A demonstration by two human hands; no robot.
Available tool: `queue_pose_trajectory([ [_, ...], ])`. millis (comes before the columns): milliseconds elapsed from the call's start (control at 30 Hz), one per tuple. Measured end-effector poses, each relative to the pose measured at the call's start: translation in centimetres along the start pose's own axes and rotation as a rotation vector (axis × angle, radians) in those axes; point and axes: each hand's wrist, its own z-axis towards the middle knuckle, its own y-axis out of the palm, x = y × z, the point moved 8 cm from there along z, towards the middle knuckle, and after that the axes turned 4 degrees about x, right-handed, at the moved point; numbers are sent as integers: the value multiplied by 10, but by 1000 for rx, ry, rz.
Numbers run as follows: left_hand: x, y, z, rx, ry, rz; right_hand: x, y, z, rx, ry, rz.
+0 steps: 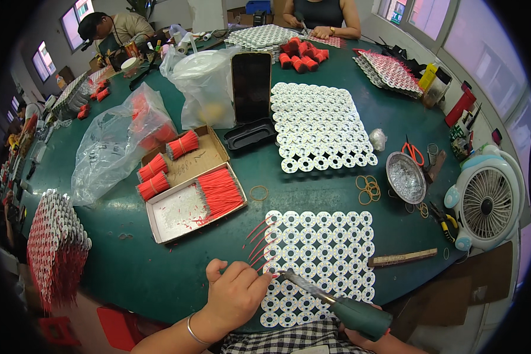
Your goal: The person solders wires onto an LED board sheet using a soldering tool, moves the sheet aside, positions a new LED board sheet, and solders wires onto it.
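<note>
In front of me lies a panel of round white LED circuit boards (324, 253) joined in rows. Several thin red wires (258, 236) stick out from its left edge. My left hand (235, 292), a metal bangle on its wrist, pinches a short red wire (275, 275) against a disc at that edge. My right hand (360, 337) is mostly hidden behind the green handle of a soldering iron (360, 317) it grips. The iron's tip points left and meets the disc close to my left fingertips.
An open box of red wires (221, 192) lies left of a second white panel (318, 127). Phone (251, 88), metal bowl (406, 177), pliers (445, 221), wooden strip (404, 258) and fan (487, 197) stand around. Stacked wired panels (56, 248) sit left. Two people work across the table.
</note>
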Motion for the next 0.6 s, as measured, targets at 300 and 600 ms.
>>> queue_pose_trajectory([
  [300, 6, -20, -2, 50, -71, -11, -15, -8, 1, -66, -16, -32],
  [600, 8, -12, -24, -13, -93, 55, -53, -8, 19, 19, -121, -57],
])
